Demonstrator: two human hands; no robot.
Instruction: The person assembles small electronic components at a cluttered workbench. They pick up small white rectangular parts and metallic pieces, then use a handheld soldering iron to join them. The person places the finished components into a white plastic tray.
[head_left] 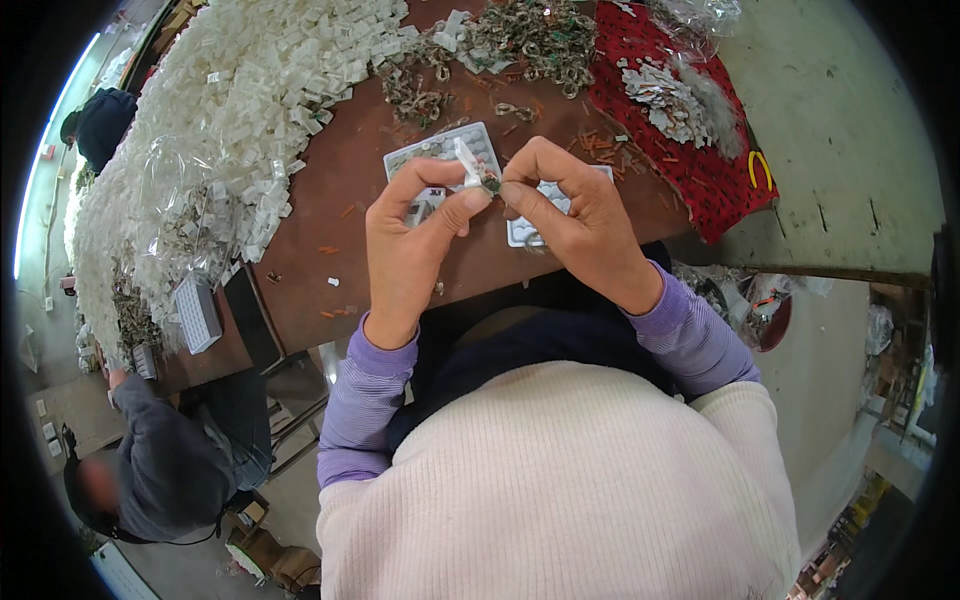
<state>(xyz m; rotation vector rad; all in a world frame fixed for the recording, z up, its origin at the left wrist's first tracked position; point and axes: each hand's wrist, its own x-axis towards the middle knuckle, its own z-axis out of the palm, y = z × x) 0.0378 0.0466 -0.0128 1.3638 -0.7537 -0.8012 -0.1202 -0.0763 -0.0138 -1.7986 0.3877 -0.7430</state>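
Above the near edge of the brown table (330, 200), my two hands meet in front of me. My left hand (405, 235) pinches a small white plastic piece (467, 165) between thumb and forefinger. At its lower end sits a tiny dark greenish bit (491, 185), which the thumb and forefinger of my right hand (585, 225) grip; its kind is too small to make out. Under my hands lie a pale tray with rounded hollows (478, 135) and a second pale tray (518, 236), both partly hidden by the hands.
A large heap of white plastic pieces (270, 80) covers the table's left. Brownish-green small parts (540, 45) lie at the back. On the right are a red patterned cloth (715, 200), white scraps (665, 100) and a yellow-handled tool (760, 170). Another person (175, 470) works at lower left.
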